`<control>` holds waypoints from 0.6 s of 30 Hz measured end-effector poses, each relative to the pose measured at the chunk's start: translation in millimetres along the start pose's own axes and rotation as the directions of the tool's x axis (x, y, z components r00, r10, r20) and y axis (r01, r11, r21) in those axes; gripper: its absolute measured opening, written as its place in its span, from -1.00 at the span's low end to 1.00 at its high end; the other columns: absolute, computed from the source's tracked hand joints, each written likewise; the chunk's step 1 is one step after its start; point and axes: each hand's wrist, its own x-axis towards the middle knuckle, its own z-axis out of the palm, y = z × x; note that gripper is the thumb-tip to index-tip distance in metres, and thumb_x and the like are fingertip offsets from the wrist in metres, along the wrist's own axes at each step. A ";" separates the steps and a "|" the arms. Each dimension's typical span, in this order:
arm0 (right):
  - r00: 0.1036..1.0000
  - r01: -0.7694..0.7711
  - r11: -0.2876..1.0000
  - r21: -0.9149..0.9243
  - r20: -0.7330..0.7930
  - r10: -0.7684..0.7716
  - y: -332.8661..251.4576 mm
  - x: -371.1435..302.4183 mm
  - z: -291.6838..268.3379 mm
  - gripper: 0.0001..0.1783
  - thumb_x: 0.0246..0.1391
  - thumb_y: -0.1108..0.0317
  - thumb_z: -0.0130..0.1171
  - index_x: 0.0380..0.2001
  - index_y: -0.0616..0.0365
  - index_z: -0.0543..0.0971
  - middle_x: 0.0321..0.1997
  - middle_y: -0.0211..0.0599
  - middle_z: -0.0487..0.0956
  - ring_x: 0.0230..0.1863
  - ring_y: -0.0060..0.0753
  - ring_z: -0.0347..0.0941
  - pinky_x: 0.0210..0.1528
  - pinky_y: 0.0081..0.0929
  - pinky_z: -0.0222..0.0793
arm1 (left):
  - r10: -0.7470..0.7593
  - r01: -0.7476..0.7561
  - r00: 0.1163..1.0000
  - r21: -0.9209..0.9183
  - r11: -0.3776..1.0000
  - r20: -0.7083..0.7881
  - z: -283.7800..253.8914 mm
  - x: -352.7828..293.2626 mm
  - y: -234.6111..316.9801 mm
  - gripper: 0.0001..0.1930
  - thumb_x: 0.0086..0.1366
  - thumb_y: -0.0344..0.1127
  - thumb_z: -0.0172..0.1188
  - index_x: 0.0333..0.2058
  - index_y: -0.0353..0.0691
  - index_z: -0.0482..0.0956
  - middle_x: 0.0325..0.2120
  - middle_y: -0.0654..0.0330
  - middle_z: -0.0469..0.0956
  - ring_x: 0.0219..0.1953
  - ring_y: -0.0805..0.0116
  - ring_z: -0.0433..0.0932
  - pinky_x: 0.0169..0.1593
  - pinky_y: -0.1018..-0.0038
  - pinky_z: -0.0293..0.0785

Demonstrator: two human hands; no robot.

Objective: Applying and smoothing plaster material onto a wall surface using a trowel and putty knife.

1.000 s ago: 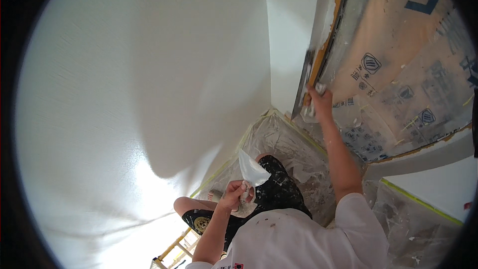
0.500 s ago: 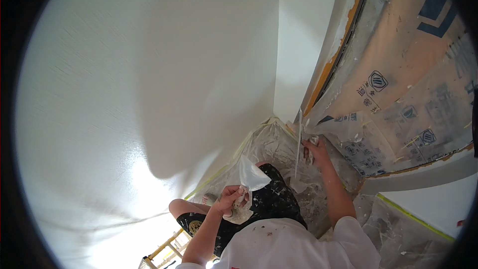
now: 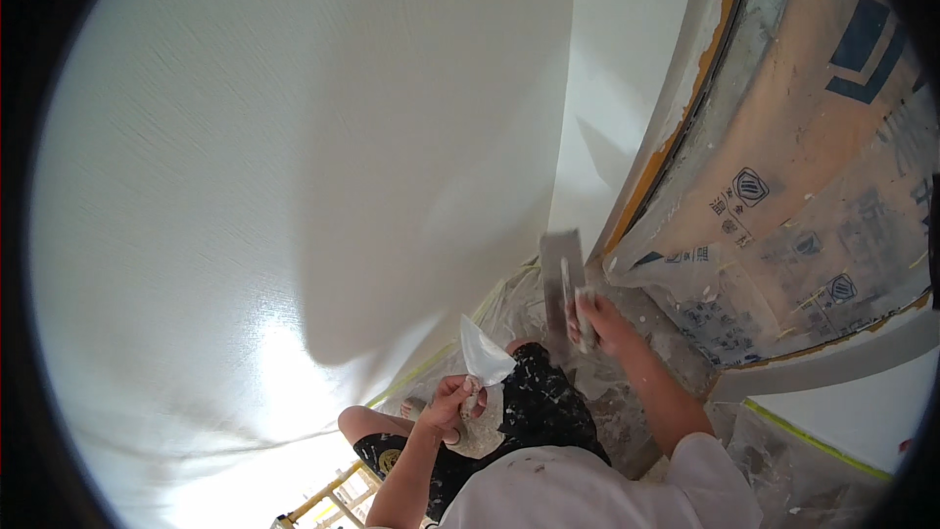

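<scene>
My left hand is closed round the handle of a putty knife, whose broad pale blade points up and away over my thigh. To the right, my right hand grips the handle of a plastering trowel. The trowel's long grey rectangular blade stands close to the inside corner, its handle side turned toward me. Whether it touches the wall I cannot tell. The large white wall fills the left and centre, and a narrow white wall meets it at the corner.
Clear plastic sheeting covers the floor along the wall. Printed plastic film hangs over an opening on the right, beside an orange-brown edge strip. A yellow frame stands at the lower left. Green tape edges a white surface at right.
My right hand has turned the trowel from edge-on to showing its broad face and moved it slightly left. The left hand with the putty knife has shifted little. The whole view has tilted a bit.
</scene>
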 end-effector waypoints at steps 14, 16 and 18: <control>0.219 0.482 0.274 -0.832 -0.189 -0.957 -155.5 158.7 104.9 -0.60 0.26 0.06 -0.06 -0.25 0.26 0.39 -0.50 -0.07 0.48 -0.43 -0.01 0.45 -0.35 -0.21 0.33 | -0.054 0.050 0.998 -0.083 0.995 -0.042 -33.7 -27.2 -33.4 -0.68 0.32 -0.05 0.08 -0.28 -0.23 0.53 -0.48 0.09 0.53 -0.55 0.30 0.47 -0.47 0.41 0.41; 0.228 0.447 0.316 -0.837 -0.235 -0.945 -152.1 165.5 99.7 -0.60 0.24 0.06 -0.03 -0.27 0.27 0.38 -0.46 0.03 0.49 -0.38 0.15 0.43 -0.32 -0.11 0.32 | -0.030 0.024 0.997 -0.073 0.997 -0.077 -36.7 -25.9 -37.2 -0.68 0.36 -0.06 0.02 -0.30 -0.23 0.54 -0.48 0.15 0.52 -0.54 0.38 0.43 -0.45 0.47 0.35; 0.241 0.445 0.324 -0.835 -0.236 -0.941 -134.6 174.8 89.5 -0.60 0.22 0.06 0.00 -0.30 0.26 0.39 -0.48 0.02 0.50 -0.38 0.10 0.44 -0.32 -0.12 0.32 | -0.042 0.038 0.997 -0.067 0.997 -0.063 -38.9 -25.2 -39.8 -0.68 0.36 -0.06 0.03 -0.30 -0.23 0.54 -0.48 0.14 0.52 -0.54 0.37 0.43 -0.45 0.46 0.35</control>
